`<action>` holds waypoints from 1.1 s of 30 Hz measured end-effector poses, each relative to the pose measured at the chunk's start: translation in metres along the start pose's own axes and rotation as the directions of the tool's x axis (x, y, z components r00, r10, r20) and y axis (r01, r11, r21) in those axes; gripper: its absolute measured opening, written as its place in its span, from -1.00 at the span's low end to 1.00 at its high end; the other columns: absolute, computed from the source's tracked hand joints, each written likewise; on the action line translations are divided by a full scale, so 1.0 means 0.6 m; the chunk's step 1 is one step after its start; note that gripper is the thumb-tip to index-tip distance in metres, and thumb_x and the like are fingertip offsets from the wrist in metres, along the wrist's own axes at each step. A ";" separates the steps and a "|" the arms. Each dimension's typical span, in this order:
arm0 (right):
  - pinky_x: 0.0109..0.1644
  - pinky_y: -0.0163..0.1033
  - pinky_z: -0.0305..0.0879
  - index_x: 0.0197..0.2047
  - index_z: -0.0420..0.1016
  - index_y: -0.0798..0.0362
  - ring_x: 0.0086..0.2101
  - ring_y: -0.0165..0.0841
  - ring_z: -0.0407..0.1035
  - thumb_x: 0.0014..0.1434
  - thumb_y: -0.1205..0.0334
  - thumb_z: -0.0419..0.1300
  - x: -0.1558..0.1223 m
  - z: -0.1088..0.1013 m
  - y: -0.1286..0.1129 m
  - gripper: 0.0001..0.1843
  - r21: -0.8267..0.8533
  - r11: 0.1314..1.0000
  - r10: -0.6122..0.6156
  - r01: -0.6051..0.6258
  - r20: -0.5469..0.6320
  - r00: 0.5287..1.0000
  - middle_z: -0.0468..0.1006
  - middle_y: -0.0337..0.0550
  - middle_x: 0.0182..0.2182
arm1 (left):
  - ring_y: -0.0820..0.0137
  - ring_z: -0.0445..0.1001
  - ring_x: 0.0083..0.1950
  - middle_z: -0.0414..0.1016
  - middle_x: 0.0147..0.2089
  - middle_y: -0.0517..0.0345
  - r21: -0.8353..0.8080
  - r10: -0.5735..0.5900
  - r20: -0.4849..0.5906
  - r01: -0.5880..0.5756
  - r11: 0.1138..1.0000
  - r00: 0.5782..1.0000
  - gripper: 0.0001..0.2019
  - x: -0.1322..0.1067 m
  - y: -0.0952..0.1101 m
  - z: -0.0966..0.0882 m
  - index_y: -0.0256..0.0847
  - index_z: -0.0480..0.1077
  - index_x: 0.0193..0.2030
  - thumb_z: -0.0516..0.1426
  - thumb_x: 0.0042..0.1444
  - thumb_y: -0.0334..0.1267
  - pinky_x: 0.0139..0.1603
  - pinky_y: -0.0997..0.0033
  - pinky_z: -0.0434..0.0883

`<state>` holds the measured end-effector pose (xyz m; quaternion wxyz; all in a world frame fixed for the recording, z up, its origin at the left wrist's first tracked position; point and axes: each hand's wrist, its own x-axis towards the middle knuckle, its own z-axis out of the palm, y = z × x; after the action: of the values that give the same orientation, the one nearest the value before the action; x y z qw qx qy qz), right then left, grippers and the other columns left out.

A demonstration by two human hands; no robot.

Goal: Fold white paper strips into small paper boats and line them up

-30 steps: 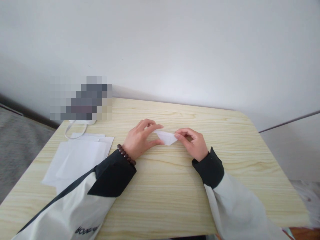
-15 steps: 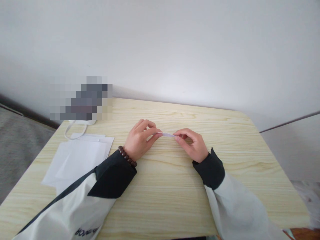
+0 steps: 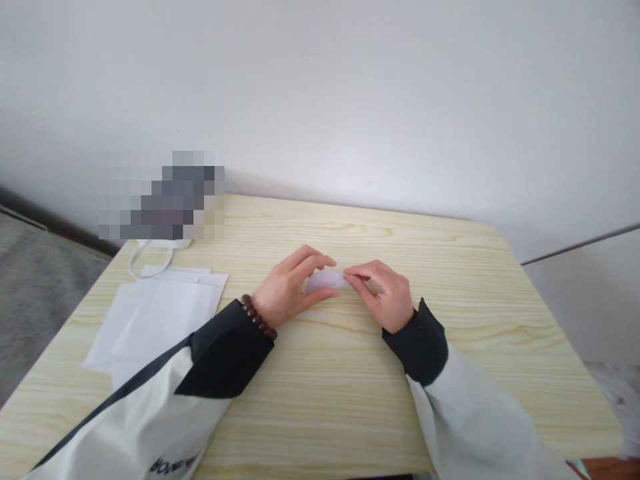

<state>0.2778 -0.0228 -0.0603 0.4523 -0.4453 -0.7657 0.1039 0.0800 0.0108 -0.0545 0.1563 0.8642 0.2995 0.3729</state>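
A small piece of white folded paper [image 3: 324, 281] is held above the middle of the wooden table. My right hand [image 3: 384, 293] pinches its right end between thumb and fingertips. Around the paper's left part, my left hand [image 3: 285, 285] has thumb and forefinger spread apart, with paper showing in the gap. Whether the hidden fingers of that hand touch the paper, I cannot tell. A dark bead bracelet [image 3: 256, 316] circles my left wrist.
Several loose white sheets of paper [image 3: 165, 320] lie at the left of the light wooden table [image 3: 340, 413]. Behind them stands a pixelated dark object [image 3: 173, 203], with a white loop [image 3: 134, 259] at its base. A pale wall [image 3: 350, 100] rises along the far edge.
My left thumb and forefinger have parted from their pinch. The paper has turned from a thin edge-on strip to show more of its face. My right hand has shifted slightly left.
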 end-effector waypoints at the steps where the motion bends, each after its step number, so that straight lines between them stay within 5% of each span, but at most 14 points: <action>1: -0.26 -0.31 0.39 -0.30 0.51 0.03 -0.37 -0.41 0.45 0.16 0.35 0.18 0.000 0.000 -0.001 -0.92 -0.004 1.000 0.000 0.000 -0.010 1.000 0.59 -0.19 -0.40 | 0.44 0.36 -0.26 0.36 -0.23 0.11 -0.010 -0.005 -0.003 0.005 1.000 1.000 -0.69 0.000 0.000 0.001 -0.24 0.31 -0.08 0.23 0.06 -0.24 -0.23 0.44 0.40; 6: -0.29 -0.31 0.39 -0.33 0.51 0.03 -0.43 -0.42 0.44 0.14 0.31 0.21 0.001 0.000 -0.003 -0.95 0.006 0.998 0.066 -0.066 0.006 0.998 0.59 -0.21 -0.43 | 0.49 0.35 -0.30 0.33 -0.26 0.16 -0.020 -0.055 -0.011 0.055 0.998 0.998 -0.85 -0.001 0.001 0.006 -0.24 0.29 -0.24 0.20 0.08 -0.38 -0.31 0.53 0.38; 13: -0.22 -0.31 0.41 -0.25 0.48 0.04 -0.35 -0.39 0.50 0.17 0.29 0.14 -0.002 -0.002 -0.002 -0.90 0.103 0.969 0.219 -0.223 0.050 0.974 0.62 -0.18 -0.35 | 0.44 0.41 -0.21 0.41 -0.25 0.13 0.023 -0.052 -0.017 0.053 0.998 0.998 -0.95 -0.002 -0.001 0.007 -0.21 0.32 -0.22 0.08 0.18 -0.38 -0.19 0.46 0.38; 33: -0.29 -0.34 0.44 -0.30 0.50 0.02 -0.43 -0.42 0.49 0.10 0.29 0.23 -0.001 0.000 0.000 -0.94 0.053 0.990 0.131 -0.132 0.023 0.991 0.62 -0.22 -0.40 | 0.39 0.42 -0.28 0.52 -0.32 0.13 0.142 -0.003 0.020 0.000 0.990 1.000 -0.91 0.000 -0.007 0.001 -0.22 0.41 -0.31 0.09 0.19 -0.33 -0.22 0.37 0.31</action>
<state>0.2776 -0.0235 -0.0608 0.4490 -0.4815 -0.7358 0.1584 0.0790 0.0143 -0.0570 0.0979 0.8766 0.3243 0.3419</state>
